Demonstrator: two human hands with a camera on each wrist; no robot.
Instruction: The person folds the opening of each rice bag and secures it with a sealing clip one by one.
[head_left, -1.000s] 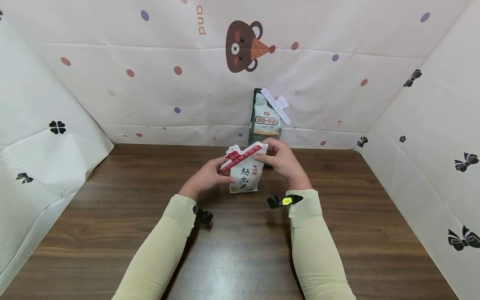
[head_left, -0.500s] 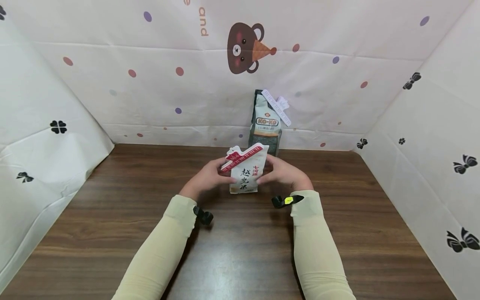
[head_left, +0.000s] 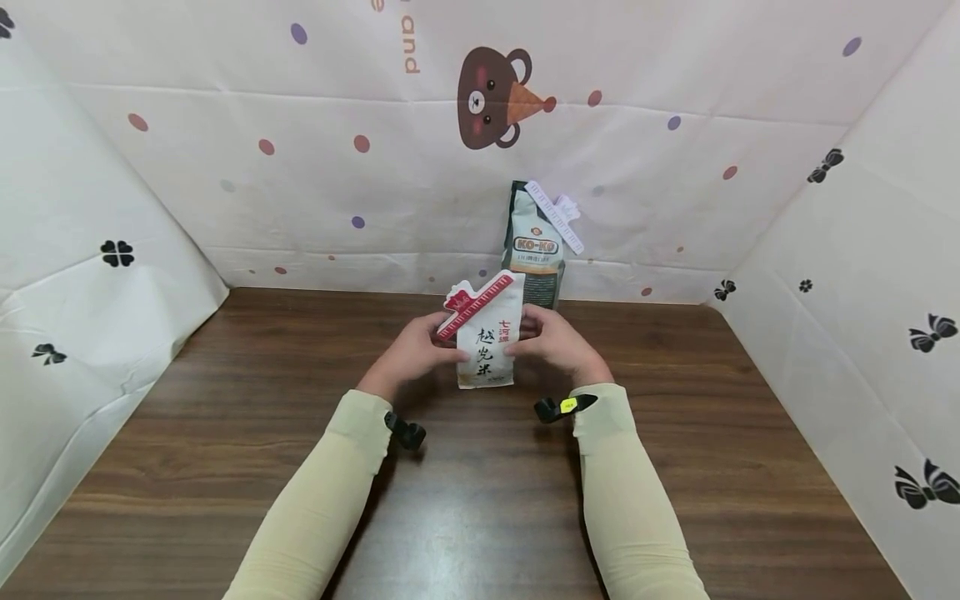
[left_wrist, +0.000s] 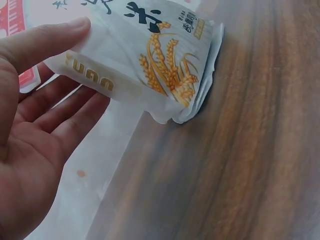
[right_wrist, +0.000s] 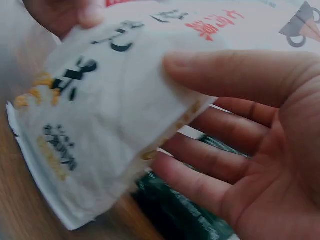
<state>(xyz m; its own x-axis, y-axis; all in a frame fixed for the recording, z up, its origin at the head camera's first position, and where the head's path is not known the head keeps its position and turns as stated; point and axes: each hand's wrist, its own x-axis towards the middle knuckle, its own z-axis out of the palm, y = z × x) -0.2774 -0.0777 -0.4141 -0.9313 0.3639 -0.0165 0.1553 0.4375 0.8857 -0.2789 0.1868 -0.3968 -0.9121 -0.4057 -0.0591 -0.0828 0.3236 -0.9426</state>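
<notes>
A small white rice bag (head_left: 489, 364) with black and red lettering stands nearly upright at the middle of the table. A red-and-white bag clip (head_left: 476, 307) sits slantwise across its top. My left hand (head_left: 408, 356) grips the bag's left side, thumb (left_wrist: 55, 42) on the front and fingers behind. On the opposite side my right hand (head_left: 562, 347) holds it the same way, its thumb (right_wrist: 215, 72) on the front face. The bag's back is hidden. Wheat ears are printed near its bottom edge, seen in the left wrist view.
Behind stands a pale and dark green KO-KO bag (head_left: 536, 229) with a white clip (head_left: 555, 217) slanted over its top, against the patterned back sheet (head_left: 405, 192). White sheets also rise on both sides of the brown wooden table (head_left: 285, 417).
My right hand has gone from the bag's top right corner down to its right side. The bag's top, with the clip, has shifted up and slightly left. My left hand keeps its place.
</notes>
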